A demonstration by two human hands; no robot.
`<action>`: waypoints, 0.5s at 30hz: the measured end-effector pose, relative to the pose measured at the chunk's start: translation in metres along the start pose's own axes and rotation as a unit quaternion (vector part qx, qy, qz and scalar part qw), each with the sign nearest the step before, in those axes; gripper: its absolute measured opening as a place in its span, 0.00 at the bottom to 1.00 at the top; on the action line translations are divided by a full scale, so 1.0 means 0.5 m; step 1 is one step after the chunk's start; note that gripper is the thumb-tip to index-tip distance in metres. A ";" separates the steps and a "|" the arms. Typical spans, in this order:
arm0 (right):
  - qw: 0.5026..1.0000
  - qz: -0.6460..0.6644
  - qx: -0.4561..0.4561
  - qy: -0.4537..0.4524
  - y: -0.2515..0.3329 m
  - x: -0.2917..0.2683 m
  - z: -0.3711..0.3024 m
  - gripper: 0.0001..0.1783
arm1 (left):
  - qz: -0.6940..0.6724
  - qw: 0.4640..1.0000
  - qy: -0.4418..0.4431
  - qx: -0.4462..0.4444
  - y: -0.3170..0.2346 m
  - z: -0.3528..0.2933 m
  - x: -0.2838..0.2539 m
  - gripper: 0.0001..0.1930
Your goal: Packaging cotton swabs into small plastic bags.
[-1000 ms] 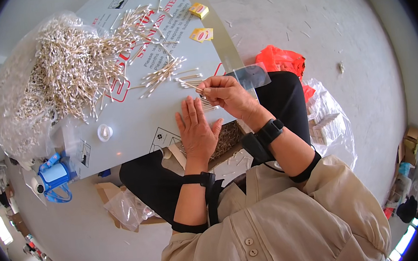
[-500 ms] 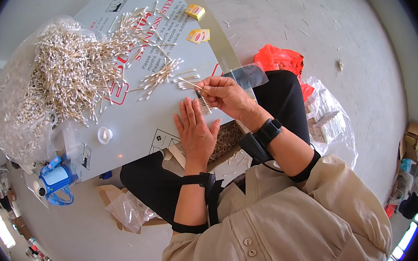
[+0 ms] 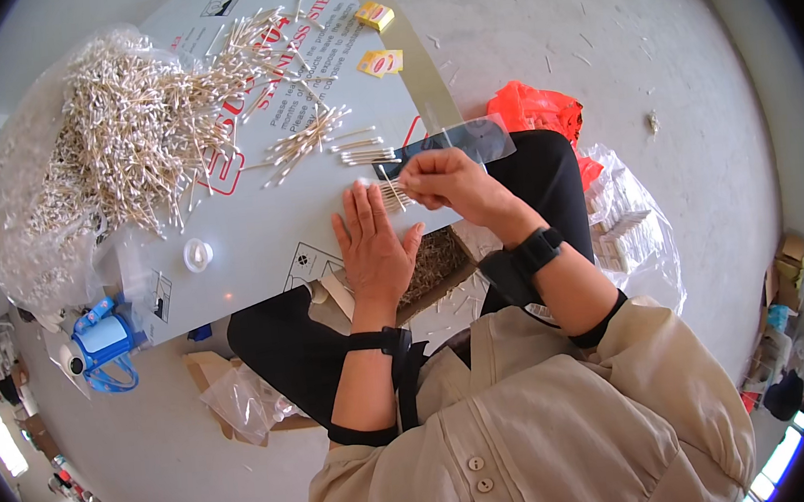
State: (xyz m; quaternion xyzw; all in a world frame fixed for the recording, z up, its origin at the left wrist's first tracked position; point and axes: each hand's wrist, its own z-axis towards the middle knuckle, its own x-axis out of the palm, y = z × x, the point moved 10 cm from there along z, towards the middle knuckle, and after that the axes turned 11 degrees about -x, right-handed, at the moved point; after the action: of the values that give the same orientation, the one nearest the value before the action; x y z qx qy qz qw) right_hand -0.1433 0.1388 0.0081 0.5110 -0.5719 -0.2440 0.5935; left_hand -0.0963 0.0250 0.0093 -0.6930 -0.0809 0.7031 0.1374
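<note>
My left hand (image 3: pixel 373 244) lies flat on the table with fingers stretched out, its fingertips beside a small row of cotton swabs (image 3: pixel 395 194). Over the right end of that row, my right hand (image 3: pixel 454 187) is closed in a pinch, apparently on a slanted cotton swab at its fingertips; the fingers partly hide it. Just beyond, a few cotton swabs (image 3: pixel 367 156) lie side by side. Left of these is a loose bunch of swabs (image 3: pixel 302 147). A dark clear-edged plastic sheet (image 3: pixel 469 140) lies partly under my right hand.
A big clear bag (image 3: pixel 25 207) spills a heap of cotton swabs (image 3: pixel 123 122) across the film-covered table (image 3: pixel 249 255). Two small yellow packets (image 3: pixel 380 63) lie far right. A round white container (image 3: pixel 198 255) and a blue bottle (image 3: pixel 104 342) stand left. An open carton (image 3: pixel 437 272) sits below the edge.
My right hand has shifted slightly right, off the swab it held slanting over the far group, and its fingertips are lower, by the near row. My left hand stays almost still.
</note>
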 end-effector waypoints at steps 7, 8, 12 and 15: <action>0.884 -0.392 0.002 0.255 -0.024 0.027 -0.085 0.04 | -0.009 1.000 0.004 -0.001 0.001 0.001 0.003 0.43; 0.857 -0.432 0.026 0.281 -0.042 0.028 -0.094 0.05 | -0.008 1.000 0.004 -0.001 0.001 0.001 0.004 0.43; 0.830 -0.526 -0.058 0.174 -0.032 0.018 -0.073 0.07 | -0.007 1.000 -0.001 0.004 0.002 0.000 0.006 0.44; 0.836 -0.540 -0.095 0.006 -0.002 -0.003 -0.052 0.09 | -0.003 1.000 0.001 0.004 0.000 0.001 0.007 0.44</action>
State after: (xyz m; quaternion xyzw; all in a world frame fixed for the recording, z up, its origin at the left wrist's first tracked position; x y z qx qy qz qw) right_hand -0.1195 0.1484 0.0112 0.6809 -0.1755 -0.5762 0.4166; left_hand -0.0967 0.0261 0.0059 -0.6932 -0.0800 0.7021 0.1418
